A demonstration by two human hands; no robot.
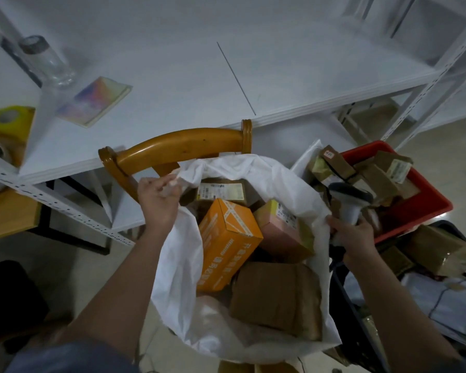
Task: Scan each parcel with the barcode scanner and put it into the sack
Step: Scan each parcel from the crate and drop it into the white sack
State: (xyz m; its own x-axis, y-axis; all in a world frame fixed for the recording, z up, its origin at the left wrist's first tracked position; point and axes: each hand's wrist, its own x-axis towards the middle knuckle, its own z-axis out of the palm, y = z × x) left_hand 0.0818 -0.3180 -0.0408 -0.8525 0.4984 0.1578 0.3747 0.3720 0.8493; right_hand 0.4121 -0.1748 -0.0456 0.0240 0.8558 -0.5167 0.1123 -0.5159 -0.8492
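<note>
A white sack stands open below me, resting on a wooden chair. Inside lie an orange box, a pink box, a brown taped parcel and a labelled carton. My left hand pinches the sack's far left rim. My right hand grips the handle of the grey barcode scanner and also holds the sack's right rim. A red crate at the right holds several brown parcels.
A white metal shelf runs behind the chair, carrying a glass bottle, a colourful booklet and a yellow tape dispenser. More brown parcels and a dark crate sit at the lower right.
</note>
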